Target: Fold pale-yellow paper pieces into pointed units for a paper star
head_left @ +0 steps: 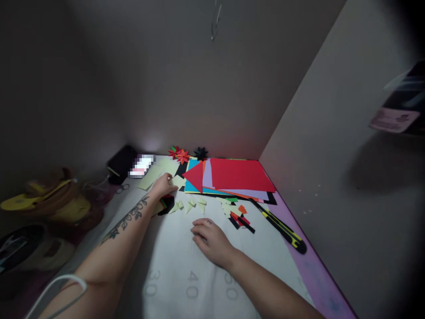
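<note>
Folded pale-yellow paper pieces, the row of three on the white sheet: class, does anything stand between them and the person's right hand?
Nothing visible does. Only bare white sheet shows between the right hand and the folded pale-yellow paper pieces; the left hand is off to the left.

Coloured paper (244,174) and cutter (281,226) on white-covered table (172,248)

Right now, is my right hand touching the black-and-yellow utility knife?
Apart: the head view shows a strip of white surface between your right hand and the utility knife.
</note>
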`<state>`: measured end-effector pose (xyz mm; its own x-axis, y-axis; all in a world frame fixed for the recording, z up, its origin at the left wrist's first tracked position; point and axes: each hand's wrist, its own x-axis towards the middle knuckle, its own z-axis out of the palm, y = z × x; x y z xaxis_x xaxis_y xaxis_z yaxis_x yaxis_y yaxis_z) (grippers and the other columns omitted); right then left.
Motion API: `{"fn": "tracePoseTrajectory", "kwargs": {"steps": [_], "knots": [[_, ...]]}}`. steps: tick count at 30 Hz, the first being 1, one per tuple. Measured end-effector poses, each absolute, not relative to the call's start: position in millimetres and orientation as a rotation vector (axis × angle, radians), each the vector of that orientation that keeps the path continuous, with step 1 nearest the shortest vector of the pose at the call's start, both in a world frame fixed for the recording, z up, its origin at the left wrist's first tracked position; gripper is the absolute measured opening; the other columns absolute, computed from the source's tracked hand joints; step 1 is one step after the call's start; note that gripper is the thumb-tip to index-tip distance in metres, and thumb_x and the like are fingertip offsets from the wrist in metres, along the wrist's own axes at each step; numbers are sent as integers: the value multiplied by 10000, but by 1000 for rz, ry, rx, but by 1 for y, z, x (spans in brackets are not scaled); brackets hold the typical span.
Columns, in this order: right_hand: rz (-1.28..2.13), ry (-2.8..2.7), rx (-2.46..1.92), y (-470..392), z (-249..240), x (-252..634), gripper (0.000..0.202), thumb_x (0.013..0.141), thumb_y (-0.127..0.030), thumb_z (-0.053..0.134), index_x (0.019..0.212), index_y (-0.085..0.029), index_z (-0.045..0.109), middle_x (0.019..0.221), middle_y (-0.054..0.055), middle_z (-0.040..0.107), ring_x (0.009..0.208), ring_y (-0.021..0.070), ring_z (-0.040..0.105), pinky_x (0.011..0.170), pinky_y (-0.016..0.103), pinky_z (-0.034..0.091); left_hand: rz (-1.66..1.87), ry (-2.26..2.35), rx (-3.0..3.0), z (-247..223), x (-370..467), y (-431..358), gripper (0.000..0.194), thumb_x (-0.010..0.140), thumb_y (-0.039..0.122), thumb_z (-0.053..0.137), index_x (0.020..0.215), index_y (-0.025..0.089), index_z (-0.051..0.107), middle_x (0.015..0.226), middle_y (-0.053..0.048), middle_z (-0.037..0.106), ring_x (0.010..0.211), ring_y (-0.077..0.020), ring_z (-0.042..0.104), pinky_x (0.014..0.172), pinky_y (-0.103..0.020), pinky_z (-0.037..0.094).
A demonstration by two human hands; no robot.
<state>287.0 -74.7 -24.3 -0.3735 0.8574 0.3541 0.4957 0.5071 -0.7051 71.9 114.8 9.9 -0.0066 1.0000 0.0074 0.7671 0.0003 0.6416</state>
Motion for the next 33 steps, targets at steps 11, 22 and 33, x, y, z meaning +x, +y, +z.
{"fn": "tracePoseTrajectory", "kwargs": {"steps": [11, 22, 33], "knots": [[1009, -1310, -1163, -64, -31, 285, 593, 799, -322, 631, 1335, -227, 397, 1174, 111, 572, 756, 147, 616, 590, 254, 524, 808, 1388, 1576, 32, 99, 3, 301, 713, 471, 580, 715, 171, 599, 660, -14, 630, 587, -142, 570, 530, -232, 436], [1124, -1008, -1195, -62, -35, 296, 287, 837, -453, 611, 916, -177, 614, 831, 31, 616, 698, 165, 581, 606, 292, 524, 762, 1912, 1813, 34, 58, 47, 209, 798, 328, 527, 894, 177, 636, 942, -89, 686, 958, -272, 622, 812, -379, 486], [1026, -1153, -1245, -64, -35, 295, 226, 859, -418, 581, 827, -196, 609, 927, 63, 565, 769, 185, 577, 636, 284, 525, 564, 2553, 1599, 25, -10, 164, 803, 656, 429, 718, 1281, 42, 393, 1252, -325, 507, 1218, -485, 438, 904, -542, 397]]}}
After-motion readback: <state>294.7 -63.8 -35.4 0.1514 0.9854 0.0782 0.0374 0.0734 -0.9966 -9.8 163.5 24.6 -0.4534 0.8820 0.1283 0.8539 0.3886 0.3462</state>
